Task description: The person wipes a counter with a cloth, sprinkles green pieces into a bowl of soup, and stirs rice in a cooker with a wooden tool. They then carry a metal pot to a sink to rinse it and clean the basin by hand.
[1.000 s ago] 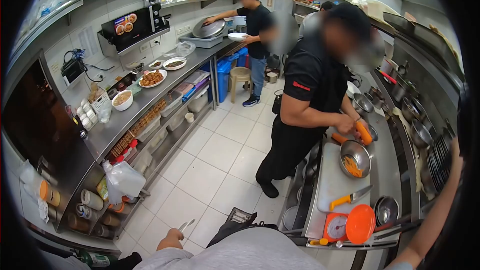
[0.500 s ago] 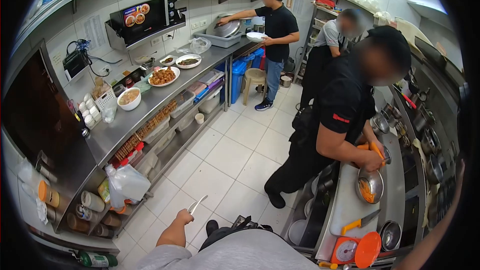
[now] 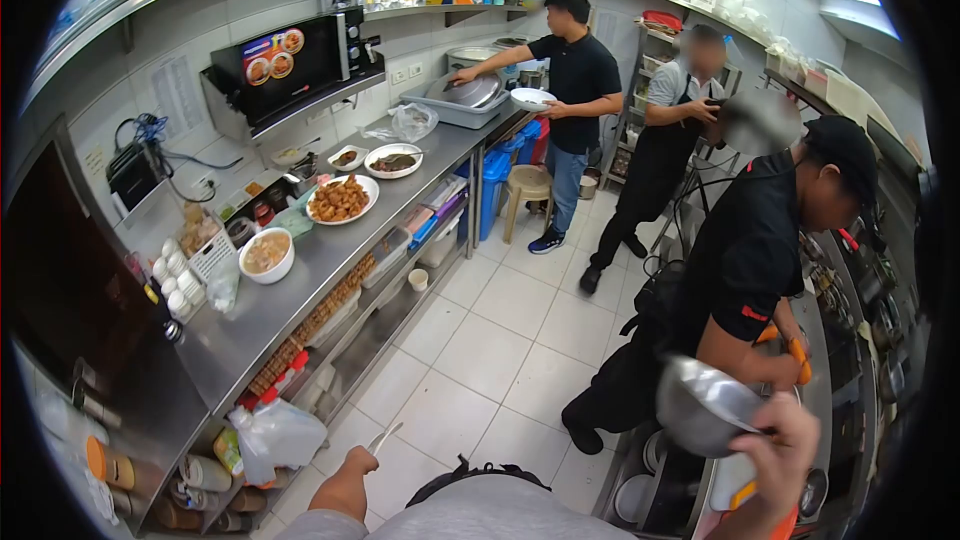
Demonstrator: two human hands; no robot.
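Ahead of left grip point(image 3: 359, 463): slim pale utensil point(image 3: 385, 437) held in closed fingers, over tiled floor point(image 3: 440, 406). Within right grip point(image 3: 782, 448): metal bowl point(image 3: 706, 406), tilted, pinched at rim. Beyond right grip: co-worker point(image 3: 752, 270) holding orange item point(image 3: 801, 360) above desk point(image 3: 820, 325).

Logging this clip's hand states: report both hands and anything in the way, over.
Left hand: gripping slim pale utensil. Right hand: holding up shiny round metal bowl. In the way, possibly: black-capped co-worker, close by the bowl.
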